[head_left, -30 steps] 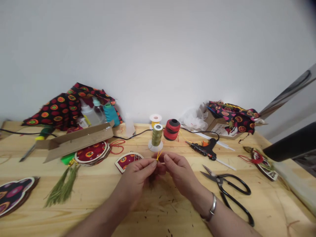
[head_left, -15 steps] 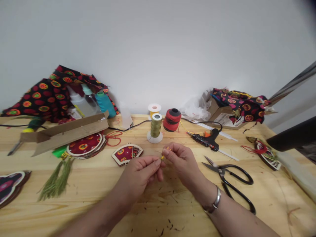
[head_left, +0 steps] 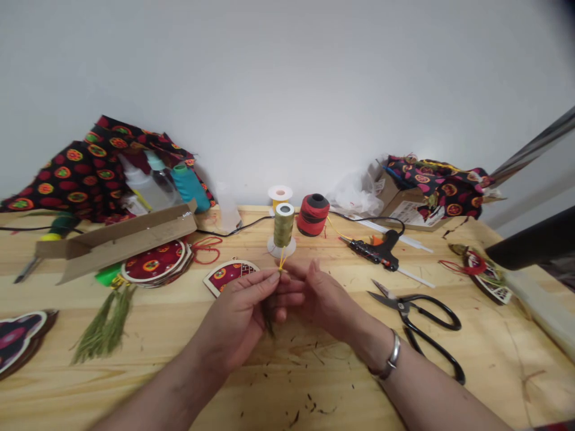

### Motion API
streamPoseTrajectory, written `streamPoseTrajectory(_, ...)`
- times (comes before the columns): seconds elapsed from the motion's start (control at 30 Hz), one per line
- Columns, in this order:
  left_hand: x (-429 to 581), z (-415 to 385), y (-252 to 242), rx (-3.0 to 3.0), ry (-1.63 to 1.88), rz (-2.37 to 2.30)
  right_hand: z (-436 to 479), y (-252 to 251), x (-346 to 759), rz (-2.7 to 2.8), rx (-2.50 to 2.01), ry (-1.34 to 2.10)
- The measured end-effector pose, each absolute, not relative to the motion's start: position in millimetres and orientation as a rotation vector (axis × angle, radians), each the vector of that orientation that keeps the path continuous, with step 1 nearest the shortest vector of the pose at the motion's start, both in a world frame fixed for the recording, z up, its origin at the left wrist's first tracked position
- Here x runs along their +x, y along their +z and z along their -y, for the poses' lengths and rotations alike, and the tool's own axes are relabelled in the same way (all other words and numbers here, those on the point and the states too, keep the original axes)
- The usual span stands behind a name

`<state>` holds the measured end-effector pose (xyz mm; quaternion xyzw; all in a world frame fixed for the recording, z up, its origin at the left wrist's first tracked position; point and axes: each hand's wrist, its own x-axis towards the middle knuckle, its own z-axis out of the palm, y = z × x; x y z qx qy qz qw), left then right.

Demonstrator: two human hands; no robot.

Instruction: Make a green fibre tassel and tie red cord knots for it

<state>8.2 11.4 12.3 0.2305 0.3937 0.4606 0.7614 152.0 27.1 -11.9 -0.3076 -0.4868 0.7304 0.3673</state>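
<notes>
Plainly, most of the lower view is taken up by a wooden table, backed by a pale wall. At its far left a dark patterned cloth is heaped around some bottles, and in front of it a long, open cardboard tray is set aslant. At the far right, a box is topped with more patterned cloth.

Near the middle, the left hand is held above the table, its thumb and forefinger pinched on a yellow cord. The right hand is held close beside it, thumb raised and fingers partly hidden; whether anything is gripped by it cannot be told.

To the right, scissors are laid with their blades parted, and beyond them a glue gun is rested on its side. Past the hands, a red spool and a green spool are stood upright. A fan-shaped ornament is partly covered by the left hand. Below the pinched fingertips, dark threads are seen hanging; above them, the yellow cord is pointed upward (its loose ends are thin and hard to follow).
</notes>
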Motion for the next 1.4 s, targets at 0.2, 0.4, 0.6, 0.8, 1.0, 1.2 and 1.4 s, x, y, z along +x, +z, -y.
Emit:
streamPoseTrajectory(0.2, 2, -16, 16, 0.411, 1.164, -0.867, -28, -1, 167, 1.662, -1.133, 1.889)
streamPoseTrajectory(0.4, 0, -22, 16, 0.355, 1.297, -0.909, -36, 16, 175, 1.803, -1.289, 1.467)
streamPoseTrajectory(0.6, -2, -24, 14, 0.349, 1.307, -0.929, -36, 16, 179, 1.643, -1.267, 1.434)
streamPoseTrajectory(0.8, -2, -23, 15, 0.373, 1.276, -0.948, -34, 19, 183, 1.617, -1.185, 1.466)
streamPoseTrajectory(1.0, 1, -22, 14, 0.387, 1.286, -0.946, -36, 18, 192, 1.926, -1.113, 1.641)
streamPoseTrajectory(1.2, 1, -21, 15, 0.409, 1.272, -0.968, -39, 21, 194, 1.823, -1.137, 1.556)
streamPoseTrajectory(1.4, -1, -21, 12, 0.419, 1.286, -0.946, -42, 22, 192, 1.559, -1.181, 1.398)
